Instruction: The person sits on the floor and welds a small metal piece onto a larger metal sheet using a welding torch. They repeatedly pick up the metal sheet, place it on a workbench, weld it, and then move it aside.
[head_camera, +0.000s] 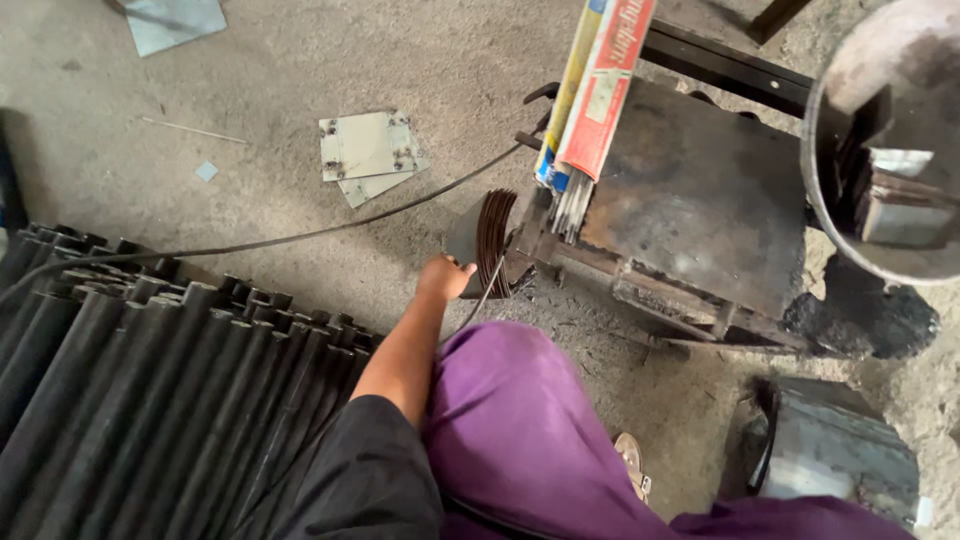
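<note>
Pipes: I see a stack of dark round steel pipes (130, 390) at 8 o'clock.
Left hand: my left hand (444, 277) is near centre, fingers closed on the dark curved metal piece (470, 235).
Curved piece: just at 12 o'clock of the hand, touching the rusty flat steel work table (700, 190).
Right hand: out of sight.
Rod packet: red and yellow packet of welding rods (598, 85) at 1 o'clock.
</note>
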